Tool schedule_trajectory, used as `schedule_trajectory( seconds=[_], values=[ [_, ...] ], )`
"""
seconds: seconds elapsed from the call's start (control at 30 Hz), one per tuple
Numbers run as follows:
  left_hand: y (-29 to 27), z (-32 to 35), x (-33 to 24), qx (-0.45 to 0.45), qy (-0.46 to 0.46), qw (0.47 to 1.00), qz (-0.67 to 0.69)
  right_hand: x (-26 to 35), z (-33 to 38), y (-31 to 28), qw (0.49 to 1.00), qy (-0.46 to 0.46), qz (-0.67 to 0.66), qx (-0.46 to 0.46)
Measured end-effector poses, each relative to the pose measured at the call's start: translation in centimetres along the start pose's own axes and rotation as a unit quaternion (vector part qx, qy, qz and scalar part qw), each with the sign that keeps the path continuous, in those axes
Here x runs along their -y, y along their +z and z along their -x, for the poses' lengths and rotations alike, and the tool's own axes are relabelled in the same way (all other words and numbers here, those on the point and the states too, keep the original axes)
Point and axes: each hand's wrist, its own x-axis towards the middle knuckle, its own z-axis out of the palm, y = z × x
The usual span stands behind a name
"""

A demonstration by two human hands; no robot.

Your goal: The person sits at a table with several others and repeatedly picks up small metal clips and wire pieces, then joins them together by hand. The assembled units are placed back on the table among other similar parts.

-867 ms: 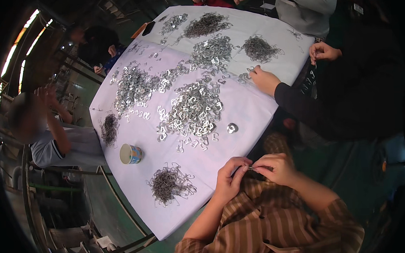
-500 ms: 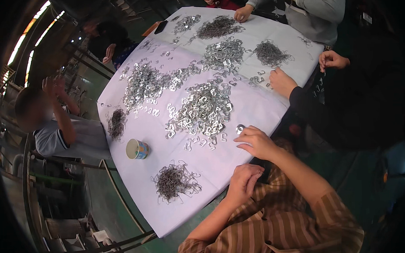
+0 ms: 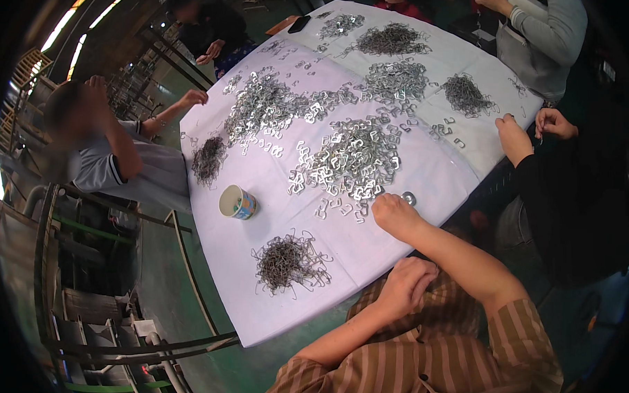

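Observation:
My right hand point(image 3: 396, 216) rests on the white-covered table at the near edge of a pile of shiny bent metal clips point(image 3: 355, 157). Its fingers are curled down, and what lies under the fingertips is hidden. Just right of it sits a round metal disc point(image 3: 409, 198) with a centre hole. Lower down, at the table's near edge, my left hand point(image 3: 409, 287) is closed with the fingers pressed together; anything inside is too small to make out. Left of my hands lies a tangled heap of dark wire hooks point(image 3: 286, 263).
A paper cup point(image 3: 237, 202) stands beyond the wire heap. More clips point(image 3: 259, 108) and dark wire heaps point(image 3: 392, 39) spread across the white cloth point(image 3: 317, 259). Other people work around the table; a dark-sleeved person's hand point(image 3: 515, 139) is to my right. A phone point(image 3: 299, 24) lies at the far edge.
My right hand has moved from beside the disc to the clip pile's edge, its fingers curling in. My left hand stays closed. The person across left now reaches an arm toward the table. The view has shifted.

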Motion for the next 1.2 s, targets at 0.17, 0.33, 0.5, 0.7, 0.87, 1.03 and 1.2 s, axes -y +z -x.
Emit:
schedule_trajectory(
  seconds=[0.17, 0.33, 0.5, 0.7, 0.87, 1.03, 1.2],
  values=[
    [-0.1, -0.3, 0.0, -0.023, -0.018, 1.000, -0.003, -1.8, 0.9, -1.7, 0.986, 0.062, -0.111, -0.107],
    [-0.1, -0.4, 0.3, -0.052, -0.063, 0.997, -0.016, -2.3, 4.6, -7.3, 0.831, 0.302, -0.461, -0.079],
    [-0.2, -1.3, 0.1, -0.061, -0.115, 0.991, -0.024, -1.4, 8.4, -12.0, 0.716, 0.349, -0.600, -0.080],
    [0.7, -2.2, -0.2, -0.109, -0.085, 0.989, -0.057, 0.1, 10.0, -14.5, 0.787, 0.352, -0.501, -0.076],
    [0.7, -1.8, 0.0, -0.101, -0.083, 0.986, -0.106, 1.2, 9.6, -15.0, 0.826, 0.328, -0.445, -0.108],
    [0.1, -2.0, 0.0, -0.056, -0.082, 0.986, -0.132, 1.9, 9.9, -14.6, 0.861, 0.281, -0.384, -0.180],
    [-3.9, -0.9, 1.5, -0.074, -0.097, 0.982, -0.142, 2.3, 10.5, -14.9, 0.884, 0.260, -0.338, -0.190]
  ],
)
